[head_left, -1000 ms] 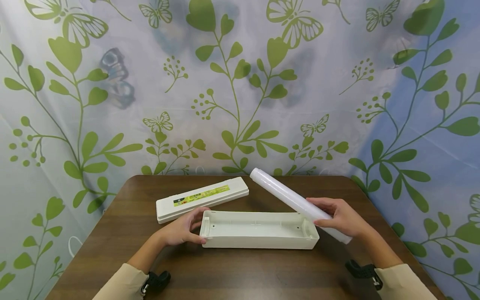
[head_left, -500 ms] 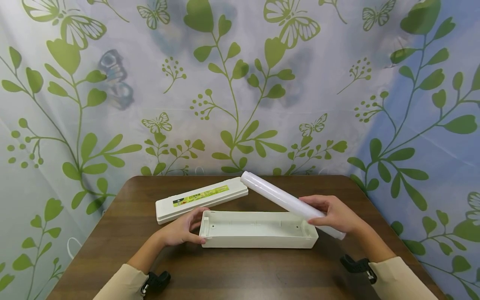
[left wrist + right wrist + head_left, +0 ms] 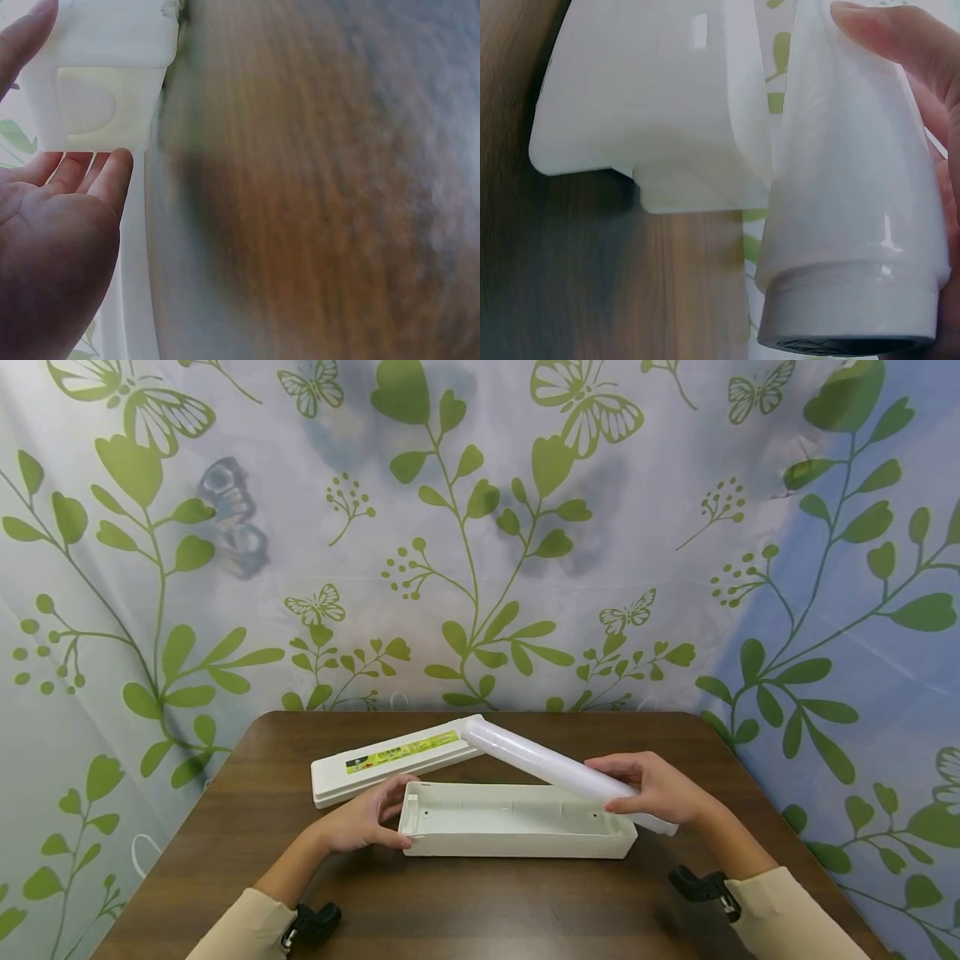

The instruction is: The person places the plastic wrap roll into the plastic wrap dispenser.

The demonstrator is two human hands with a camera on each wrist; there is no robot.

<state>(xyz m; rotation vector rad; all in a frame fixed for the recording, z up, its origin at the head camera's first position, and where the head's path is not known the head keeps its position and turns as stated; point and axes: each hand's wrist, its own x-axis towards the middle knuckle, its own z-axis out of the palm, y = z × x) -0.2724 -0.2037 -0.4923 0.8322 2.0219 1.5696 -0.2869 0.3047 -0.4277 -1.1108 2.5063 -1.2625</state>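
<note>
Both hands full: L hand (image 3: 365, 820) grips L end of open white box (image 3: 517, 845), ctr of head view, thumb in front; R hand (image 3: 658, 789) holds white roll (image 3: 528, 757) nr its lower end, rt of ctr. Roll slants upper L to lower R, above box's R end. White lid (image 3: 408, 762) w/ yellow-green label (image 3: 401, 752) lies behind box, L of ctr. Brown desk (image 3: 487, 914) below; leaf-print curtain (image 3: 517, 568) fills upper frame.

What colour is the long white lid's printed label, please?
The printed label is mostly yellow-green, clearest in the head view.
</note>
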